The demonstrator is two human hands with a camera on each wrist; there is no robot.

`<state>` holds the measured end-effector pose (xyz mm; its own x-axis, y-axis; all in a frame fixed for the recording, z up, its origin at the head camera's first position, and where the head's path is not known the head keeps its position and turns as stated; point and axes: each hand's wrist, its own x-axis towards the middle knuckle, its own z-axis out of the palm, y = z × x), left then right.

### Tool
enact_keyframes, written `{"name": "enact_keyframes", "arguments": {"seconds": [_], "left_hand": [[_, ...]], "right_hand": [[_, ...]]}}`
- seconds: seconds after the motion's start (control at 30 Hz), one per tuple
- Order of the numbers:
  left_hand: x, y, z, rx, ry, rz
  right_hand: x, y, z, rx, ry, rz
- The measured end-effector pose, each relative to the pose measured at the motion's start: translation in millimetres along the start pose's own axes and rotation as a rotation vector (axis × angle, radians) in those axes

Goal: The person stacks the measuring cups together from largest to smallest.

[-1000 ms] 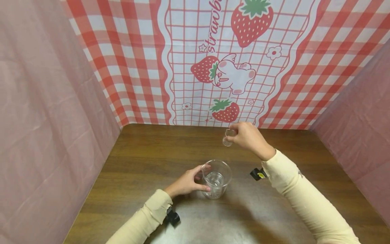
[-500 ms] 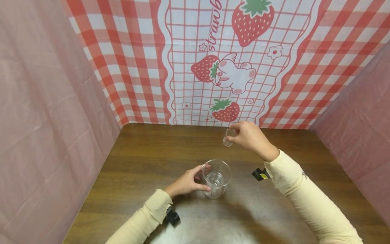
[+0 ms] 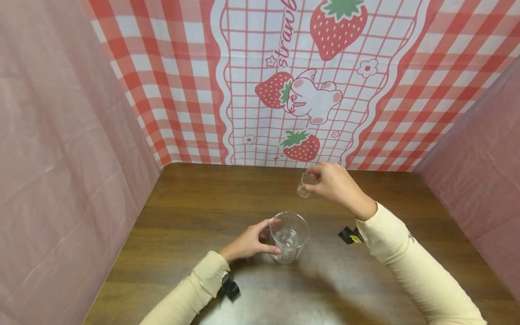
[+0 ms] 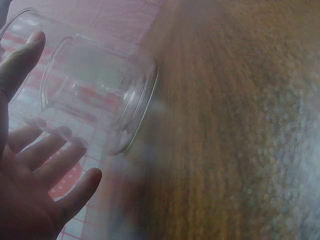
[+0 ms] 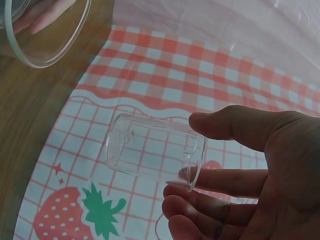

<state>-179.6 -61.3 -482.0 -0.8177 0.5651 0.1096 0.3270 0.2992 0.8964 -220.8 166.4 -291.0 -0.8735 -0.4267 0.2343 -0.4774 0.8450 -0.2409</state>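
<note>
A large clear glass beaker [image 3: 298, 225] stands upright on the table, and my left hand [image 3: 248, 243] holds its left side between thumb and fingers. Inside it sits a smaller beaker [image 4: 82, 75], clearest in the left wrist view. My right hand [image 3: 335, 186] pinches a small clear beaker [image 5: 155, 147] near its rim, thumb on one side and fingers on the other. This small beaker looks empty and hangs above the table, behind the large one and a little to its right. In the right wrist view, part of the large beaker's rim [image 5: 75, 37] shows at upper left.
The brown wooden table [image 3: 183, 216] ends at a red-and-white checked cloth [image 3: 191, 90] with strawberry prints. Pink curtains [image 3: 53, 158] hang at both sides. A black wrist camera [image 3: 229, 288] sits under each sleeve.
The right forearm has shifted slightly to the right and the small beaker has dropped a touch. My left hand and the large beaker stay in place.
</note>
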Motion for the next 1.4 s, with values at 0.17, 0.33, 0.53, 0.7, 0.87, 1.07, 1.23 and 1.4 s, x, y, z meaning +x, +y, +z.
{"name": "enact_keyframes", "arguments": {"seconds": [0.17,0.33,0.53,0.7,0.87,1.07,1.23,1.4], "left_hand": [[-1.0,0.3,-0.3,0.005,-0.005,-0.004],[-1.4,0.8,-0.4,-0.002,-0.007,0.000],[-1.8,2.8,-1.2,-0.014,-0.010,-0.005],[-1.5,2.9,-2.1,-0.019,-0.014,0.000],[-1.1,2.0,-2.3,-0.024,-0.016,0.002],[-0.9,0.6,-1.6,-0.029,-0.020,0.003],[0.0,0.4,-1.4,-0.027,-0.021,0.009],[0.4,1.3,-1.6,-0.017,-0.024,0.009]], "right_hand": [[-3.6,-4.3,-2.1,0.002,-0.014,-0.008],[-5.9,-8.4,-2.8,0.007,-0.010,-0.035],[-8.1,-13.2,-3.0,0.014,-0.017,-0.053],[-10.0,-16.5,-4.2,0.017,-0.044,-0.051],[-12.0,-18.3,-3.8,0.022,-0.070,-0.049],[-15.2,-20.0,-2.6,0.033,-0.070,-0.079],[-16.8,-20.8,-2.4,0.039,-0.065,-0.107],[-18.0,-22.3,-2.5,0.041,-0.081,-0.113]]}}
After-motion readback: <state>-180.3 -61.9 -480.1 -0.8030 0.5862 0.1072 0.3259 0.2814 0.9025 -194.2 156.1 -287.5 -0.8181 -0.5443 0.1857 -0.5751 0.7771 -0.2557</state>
